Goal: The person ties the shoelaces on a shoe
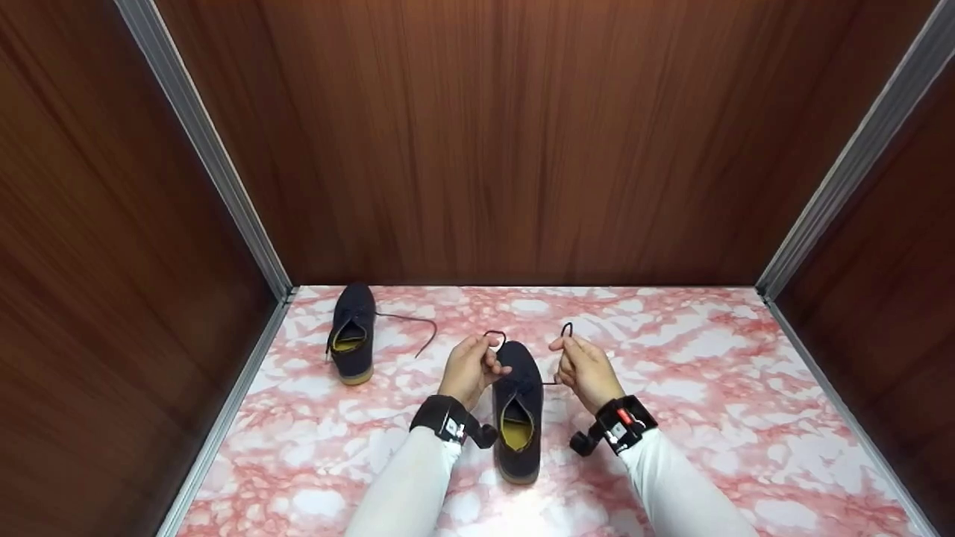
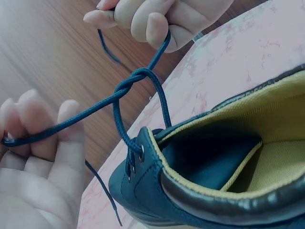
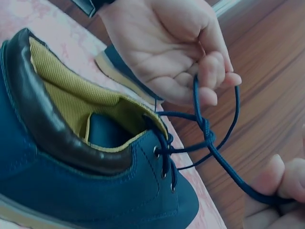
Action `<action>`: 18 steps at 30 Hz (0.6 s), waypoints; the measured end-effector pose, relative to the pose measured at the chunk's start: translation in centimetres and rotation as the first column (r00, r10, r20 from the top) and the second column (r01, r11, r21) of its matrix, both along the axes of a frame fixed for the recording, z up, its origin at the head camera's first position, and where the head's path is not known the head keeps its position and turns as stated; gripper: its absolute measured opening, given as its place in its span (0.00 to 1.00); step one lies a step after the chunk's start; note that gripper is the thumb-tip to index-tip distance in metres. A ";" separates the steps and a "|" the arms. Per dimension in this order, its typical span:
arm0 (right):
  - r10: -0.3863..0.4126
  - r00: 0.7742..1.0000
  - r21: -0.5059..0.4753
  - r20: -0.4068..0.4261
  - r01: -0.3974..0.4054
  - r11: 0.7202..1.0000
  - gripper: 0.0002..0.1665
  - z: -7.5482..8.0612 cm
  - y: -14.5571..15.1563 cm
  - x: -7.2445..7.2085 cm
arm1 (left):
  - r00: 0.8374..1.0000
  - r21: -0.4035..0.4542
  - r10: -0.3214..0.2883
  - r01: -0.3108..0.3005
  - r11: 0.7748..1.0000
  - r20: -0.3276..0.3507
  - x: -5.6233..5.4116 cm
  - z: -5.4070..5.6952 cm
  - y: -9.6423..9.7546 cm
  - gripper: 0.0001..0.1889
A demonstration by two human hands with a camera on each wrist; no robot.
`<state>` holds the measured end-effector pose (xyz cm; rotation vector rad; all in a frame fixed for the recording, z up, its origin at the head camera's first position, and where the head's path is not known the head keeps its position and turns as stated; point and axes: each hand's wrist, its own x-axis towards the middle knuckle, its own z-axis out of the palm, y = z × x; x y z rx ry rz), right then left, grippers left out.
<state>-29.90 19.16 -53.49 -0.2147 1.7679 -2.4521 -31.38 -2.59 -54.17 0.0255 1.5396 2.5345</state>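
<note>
A dark blue lace-up shoe (image 1: 518, 459) with a yellow lining stands on the table, toe away from me. Its blue lace (image 2: 81, 114) is crossed and twisted into a loose half knot (image 3: 206, 131) above the eyelets. My left hand (image 1: 471, 367), left of the toe, grips one lace end with curled fingers; that hand (image 3: 167, 47) fills the top of the right wrist view. On the other side, my right hand (image 1: 586, 371) pinches the opposite lace end. The lace runs taut from the knot to the right fingers (image 3: 269, 176).
A second dark blue shoe (image 1: 354, 321) stands at the back left, one lace (image 1: 406, 318) trailing rightward over the table. The pink-and-white marbled table (image 1: 716, 418) is enclosed by brown wood panels (image 1: 522, 149) with grey metal edging at the corners.
</note>
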 end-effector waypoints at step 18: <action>-0.048 0.996 0.035 0.078 0.046 0.998 0.17 -1.1 2.0 0.1 | 0.993 -0.109 0.108 -0.102 0.989 0.046 -0.2 -1.0 -2.0 0.10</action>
